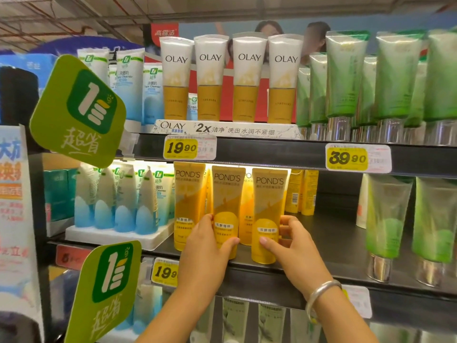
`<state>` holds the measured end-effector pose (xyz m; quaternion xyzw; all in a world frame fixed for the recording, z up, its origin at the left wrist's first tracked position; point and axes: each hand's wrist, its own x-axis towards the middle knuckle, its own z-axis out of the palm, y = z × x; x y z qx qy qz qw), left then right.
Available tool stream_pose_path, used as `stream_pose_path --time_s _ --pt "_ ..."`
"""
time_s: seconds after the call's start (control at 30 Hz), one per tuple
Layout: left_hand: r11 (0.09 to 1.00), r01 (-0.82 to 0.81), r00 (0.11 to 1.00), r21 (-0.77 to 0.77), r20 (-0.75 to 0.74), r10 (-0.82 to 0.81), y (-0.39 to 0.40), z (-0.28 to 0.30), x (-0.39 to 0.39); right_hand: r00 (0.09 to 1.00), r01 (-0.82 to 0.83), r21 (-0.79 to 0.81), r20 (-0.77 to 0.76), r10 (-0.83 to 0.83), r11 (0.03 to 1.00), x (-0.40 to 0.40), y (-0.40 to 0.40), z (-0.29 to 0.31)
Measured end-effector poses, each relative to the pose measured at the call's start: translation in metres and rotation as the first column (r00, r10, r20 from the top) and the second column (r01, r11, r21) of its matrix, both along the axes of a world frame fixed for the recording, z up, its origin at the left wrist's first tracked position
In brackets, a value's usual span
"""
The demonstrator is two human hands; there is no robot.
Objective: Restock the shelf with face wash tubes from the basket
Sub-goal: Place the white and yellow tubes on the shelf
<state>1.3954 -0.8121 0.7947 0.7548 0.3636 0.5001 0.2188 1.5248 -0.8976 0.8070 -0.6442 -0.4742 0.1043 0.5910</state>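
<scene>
Head view: both hands are up at the middle shelf (329, 233). The left hand (210, 241) wraps thumb and fingers round the lower half of the centre yellow POND'S tube (226, 194), which stands upright at the shelf's front edge. The right hand (291, 241) clamps the neighbouring POND'S tube (268, 194) at three o'clock from it, thumb across the front, fingers curled behind. A third yellow tube (189, 189) stands at nine o'clock, just beside the left hand. A silver bangle (321, 293) circles the right wrist. At twelve o'clock, four OLAY tubes (231, 78) line the upper shelf. Green tubes (388, 219) stand far out at three o'clock.
</scene>
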Motion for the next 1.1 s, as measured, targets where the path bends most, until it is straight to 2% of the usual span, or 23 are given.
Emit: stream_pose_path --time_s 0.6,0.9,1.0,1.1 --pt "0.982 -0.179 0.979 0.067 -0.086 0.184 0.005 -0.005 0.005 0.997 0.06 -0.013 0.04 -0.059 0.998 -0.006 0.017 -0.002" --pt "0.982 -0.165 0.973 0.096 -0.149 0.178 -0.001 -0.004 0.003 0.989 0.132 -0.058 0.08 -0.127 0.99 -0.011 0.01 0.0" --pt "0.985 -0.128 0.985 0.114 -0.1 0.139 -0.008 -0.005 -0.004 0.981 0.178 0.004 0.082 -0.178 0.984 -0.015 -0.001 -0.001" --pt "0.985 -0.058 0.998 0.161 0.019 0.056 -0.019 -0.004 -0.014 0.971 0.215 0.124 0.075 -0.226 0.969 -0.02 -0.018 -0.004"
